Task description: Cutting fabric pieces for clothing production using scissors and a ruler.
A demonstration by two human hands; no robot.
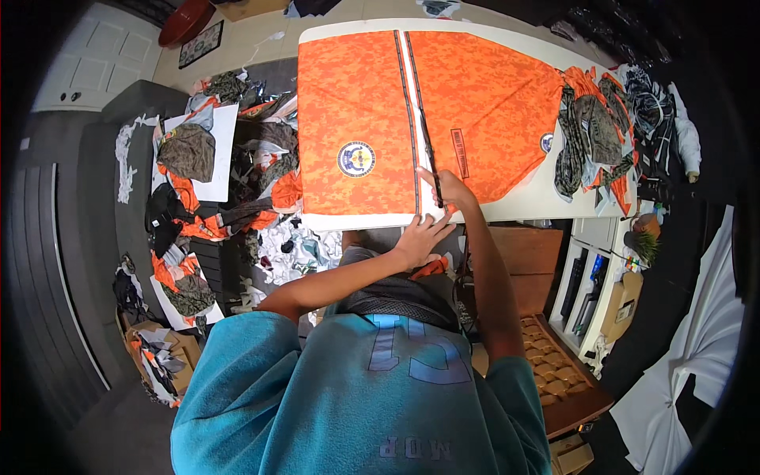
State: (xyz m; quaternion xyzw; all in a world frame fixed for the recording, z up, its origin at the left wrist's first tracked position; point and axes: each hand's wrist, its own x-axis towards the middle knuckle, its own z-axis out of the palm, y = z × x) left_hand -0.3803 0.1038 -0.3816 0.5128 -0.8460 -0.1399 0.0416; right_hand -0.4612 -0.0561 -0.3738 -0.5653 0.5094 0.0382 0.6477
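Note:
Two orange camouflage fabric panels lie flat side by side on a white table [507,212], with a narrow white gap between them. The left panel [348,103] has a round emblem and a dark strip like zipper tape [410,119] along its inner edge. The right panel [483,87] has a matching dark zipper tape [425,131] along its own edge. My right hand [449,188] pinches the lower end of that tape near the table's front edge. My left hand [419,240] rests just below, at the table edge, its fingers stretched out and apart.
Crumpled orange and dark camouflage garments [598,131] pile on the table's right end. More cloth [188,150] heaps up at the left, above white scraps [297,249]. A brown tufted chair [558,360] stands right of me, beside a white shelf unit [582,293]. A cardboard box [178,352] holds scraps.

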